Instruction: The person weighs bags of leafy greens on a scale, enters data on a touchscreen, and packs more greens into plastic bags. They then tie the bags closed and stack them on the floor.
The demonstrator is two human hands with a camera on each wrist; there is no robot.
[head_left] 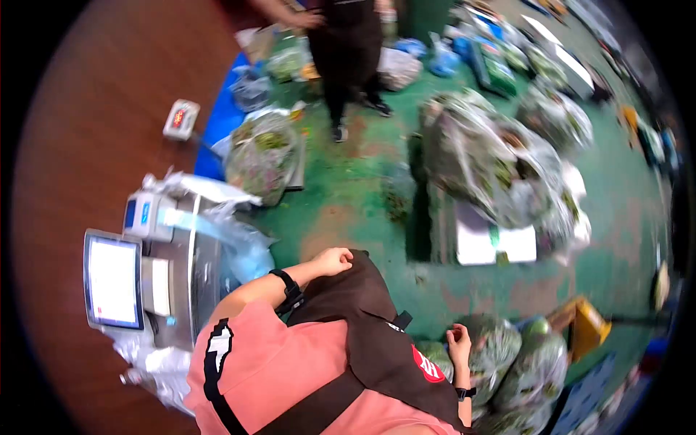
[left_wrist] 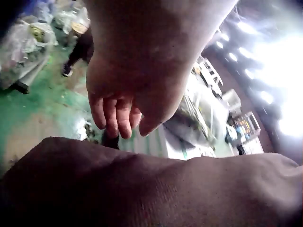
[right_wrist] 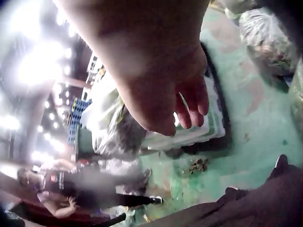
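Observation:
My left hand hangs over the dark apron, its fingers loosely bent and holding nothing. In the left wrist view the left fingers dangle above dark cloth. My right hand is out at my side with relaxed fingers; in the head view it overlaps clear bags of green vegetables. Seen from the right wrist, the right fingers hang down and grip nothing. A large plastic bag of greens sits ahead on the right, above a white box.
To the left stand a lit screen and a label printer by a metal counter. Another bag of greens lies past them. A person in a dark apron stands ahead on the green floor. A yellow object is at right.

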